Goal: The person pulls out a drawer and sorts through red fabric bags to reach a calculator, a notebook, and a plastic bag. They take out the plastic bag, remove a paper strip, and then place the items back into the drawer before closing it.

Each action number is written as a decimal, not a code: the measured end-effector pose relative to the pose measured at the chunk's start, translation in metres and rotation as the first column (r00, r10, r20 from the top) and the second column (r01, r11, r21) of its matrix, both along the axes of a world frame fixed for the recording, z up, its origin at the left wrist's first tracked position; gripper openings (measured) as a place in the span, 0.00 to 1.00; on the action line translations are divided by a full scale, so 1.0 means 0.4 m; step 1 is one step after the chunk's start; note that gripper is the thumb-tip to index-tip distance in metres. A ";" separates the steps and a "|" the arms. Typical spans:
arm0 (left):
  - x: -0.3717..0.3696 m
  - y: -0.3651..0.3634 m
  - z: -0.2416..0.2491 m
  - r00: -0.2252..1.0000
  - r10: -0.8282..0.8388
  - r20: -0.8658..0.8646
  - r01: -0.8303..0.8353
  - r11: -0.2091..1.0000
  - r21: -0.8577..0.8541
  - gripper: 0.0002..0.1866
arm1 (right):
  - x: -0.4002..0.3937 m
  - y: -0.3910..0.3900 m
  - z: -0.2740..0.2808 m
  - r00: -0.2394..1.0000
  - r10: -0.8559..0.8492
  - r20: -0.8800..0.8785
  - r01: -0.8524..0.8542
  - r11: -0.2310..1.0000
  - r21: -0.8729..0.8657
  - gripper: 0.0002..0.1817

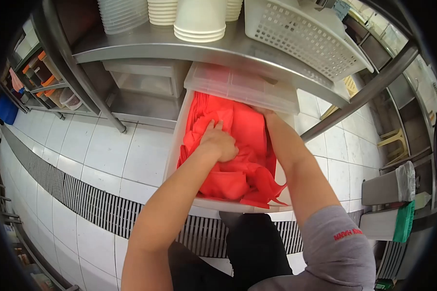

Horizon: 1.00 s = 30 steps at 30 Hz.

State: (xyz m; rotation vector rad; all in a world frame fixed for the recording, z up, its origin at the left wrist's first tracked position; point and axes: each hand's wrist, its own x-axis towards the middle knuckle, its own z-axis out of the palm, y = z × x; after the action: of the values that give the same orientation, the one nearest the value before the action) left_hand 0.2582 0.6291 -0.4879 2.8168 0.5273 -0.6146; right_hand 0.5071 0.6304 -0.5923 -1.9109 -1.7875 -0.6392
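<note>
Grey sleeve [332,242] and dark trousers sit closest, over the white tiled floor [107,145] with its long drain grate [82,199]. Both bare arms reach into a white bin [177,131] stuffed with red plastic bags [238,169]. Left hand [219,141] is curled down onto the pile, gripping a bunch of them. Right hand [267,114] is buried at the bin's far edge under the clear lid [243,87], so can't tell its grip. Steel shelf [179,48] above carries stacked cups [200,19] and a white basket [301,34].
</note>
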 end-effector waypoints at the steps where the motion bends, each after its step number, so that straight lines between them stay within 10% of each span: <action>1: -0.007 0.000 -0.011 1.000 -0.001 -0.014 0.000 1.000 -0.010 0.23 | -0.025 -0.005 -0.003 0.999 0.043 -0.024 -0.044 0.998 -0.038 0.13; 3: -0.004 0.004 -0.020 0.748 0.396 0.533 -0.209 0.902 -0.377 0.24 | -0.071 -0.008 0.006 0.991 0.117 -0.061 -0.123 0.988 -0.098 0.13; 6: 0.040 0.025 -0.038 0.555 0.149 0.819 0.019 0.981 -0.192 0.26 | -0.177 -0.101 0.015 0.968 0.232 -0.099 -0.245 0.956 -0.162 0.13; 13: 0.140 0.043 -0.022 0.892 0.260 0.371 -0.189 0.958 -0.217 0.33 | -0.266 -0.242 0.235 0.955 0.067 -0.288 -0.268 0.608 -0.747 0.14; 18: 0.186 0.048 -0.029 0.996 0.070 -0.051 -0.066 0.995 0.071 0.25 | -0.235 -0.266 0.292 0.800 0.147 -0.582 -0.543 0.591 -0.597 0.17; 22: 0.184 0.043 -0.046 0.986 0.072 -0.148 -0.057 0.993 0.106 0.21 | -0.211 -0.240 0.261 0.666 -0.273 -0.694 -0.465 0.576 -0.673 0.14; 24: 0.180 0.038 -0.041 0.984 0.046 -0.173 -0.026 0.993 0.117 0.21 | -0.140 -0.201 0.186 0.138 -0.236 -0.962 -0.388 0.881 -0.272 0.11; 25: 0.178 0.035 -0.042 0.982 0.018 -0.188 0.005 0.993 0.122 0.21 | -0.126 -0.180 0.158 0.133 -0.242 -0.961 -0.394 0.877 -0.276 0.11; 26: 0.175 0.034 -0.048 0.981 0.020 -0.192 0.002 0.993 0.117 0.21 | -0.112 -0.161 0.135 0.778 -0.116 -0.617 -0.273 0.823 -0.499 0.13; 27: 0.175 0.032 -0.051 0.986 0.020 -0.165 0.000 0.993 0.119 0.21 | -0.088 -0.141 0.116 0.994 0.080 0.069 -0.026 0.814 -0.580 0.15; 30: 0.174 0.019 -0.054 0.995 0.019 -0.096 -0.005 0.990 0.141 0.22 | 0.030 0.033 0.043 0.984 -0.131 -0.117 0.019 0.742 -0.670 0.18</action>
State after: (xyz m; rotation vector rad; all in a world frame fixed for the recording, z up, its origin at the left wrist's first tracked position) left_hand 0.3279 0.6369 -0.5094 2.9244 0.6289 -0.7423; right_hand 0.5189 0.6436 -0.5752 -2.4079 -2.0061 0.1915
